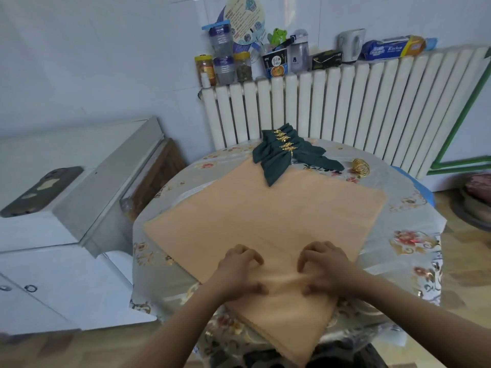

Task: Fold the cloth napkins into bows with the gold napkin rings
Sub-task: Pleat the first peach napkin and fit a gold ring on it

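Both hands, left hand [239, 264] and right hand [325, 261], are pinching a pleat into the peach napkin [265, 216] lying spread on the table [414, 251]; uneven gathering, or cloth sliding off the near edge, risks a lopsided bow.

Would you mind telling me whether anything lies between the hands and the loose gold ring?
Nothing visible blocks it. From the left hand and right hand, only flat peach napkin leads to the gold ring; the green bows lie to its left.
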